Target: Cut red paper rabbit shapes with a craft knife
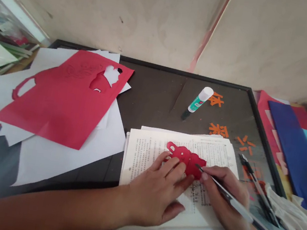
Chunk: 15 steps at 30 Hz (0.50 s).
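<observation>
A dark bench (pixel 150 95) carries white paper (pixel 33 162) on its left, with a holed red sheet (pixel 65 102) on top. Nearer the person lies a book (pixel 144 148), serving as the pad. The left hand (pixel 156 192) presses down over it, fingers spread; the right hand (pixel 234 188) pinches a pen-like tool (pixel 239 208). The red cut-out (pixel 191 170) rests on the book's page, partly beneath the left fingers. The glue stick (pixel 201 100) stands beyond the book. Smallest is the tool's tip, at the cut-out's right part; blade or nib, I cannot tell.

To work well, pin the paper close to the tip but out of its path, use short, light strokes, and turn the cut-out rather than the wrist. Thin edges would probably tear if dragged, and soft pages may give under pressure.
</observation>
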Tool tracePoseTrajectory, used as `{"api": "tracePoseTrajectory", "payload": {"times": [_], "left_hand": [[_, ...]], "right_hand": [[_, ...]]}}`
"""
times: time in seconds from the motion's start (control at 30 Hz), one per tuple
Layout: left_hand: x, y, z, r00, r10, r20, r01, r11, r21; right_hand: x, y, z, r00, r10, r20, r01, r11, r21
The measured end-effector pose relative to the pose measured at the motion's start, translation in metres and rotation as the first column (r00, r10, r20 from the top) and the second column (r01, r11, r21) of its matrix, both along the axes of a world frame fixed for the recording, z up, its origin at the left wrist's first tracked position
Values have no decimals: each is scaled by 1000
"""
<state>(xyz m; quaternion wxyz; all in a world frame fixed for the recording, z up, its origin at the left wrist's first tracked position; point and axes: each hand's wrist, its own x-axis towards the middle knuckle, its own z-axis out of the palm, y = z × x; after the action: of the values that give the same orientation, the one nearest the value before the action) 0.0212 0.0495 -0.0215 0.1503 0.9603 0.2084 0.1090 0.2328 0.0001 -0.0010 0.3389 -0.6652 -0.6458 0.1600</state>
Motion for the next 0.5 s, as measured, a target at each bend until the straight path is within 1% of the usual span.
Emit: {"api": "tracePoseTrajectory", "payload": {"times": [0.1, 0.17, 0.23, 0.37, 0.5], "left_hand": [[1, -1, -1, 1000, -3, 19, 2, 998, 58], [1, -2, -3, 999, -8, 47, 3, 995, 105], [1, -3, -4, 997, -16, 78, 6, 992, 125], [1, -4, -5, 994, -25, 103, 14, 994, 109], [0, -2, -3, 996, -25, 83, 18, 997, 80]], "right_hand": [[-1, 4, -2, 998, 42, -43, -46, 994, -102], [-1, 6, -3, 996, 64, -54, -71, 988, -135], [-1, 6, -3, 997, 57, -57, -65, 988, -140], [-2, 5, -3, 998, 29, -52, -36, 988, -149], [-4, 7, -4, 998, 42, -42, -47, 990, -132]]}}
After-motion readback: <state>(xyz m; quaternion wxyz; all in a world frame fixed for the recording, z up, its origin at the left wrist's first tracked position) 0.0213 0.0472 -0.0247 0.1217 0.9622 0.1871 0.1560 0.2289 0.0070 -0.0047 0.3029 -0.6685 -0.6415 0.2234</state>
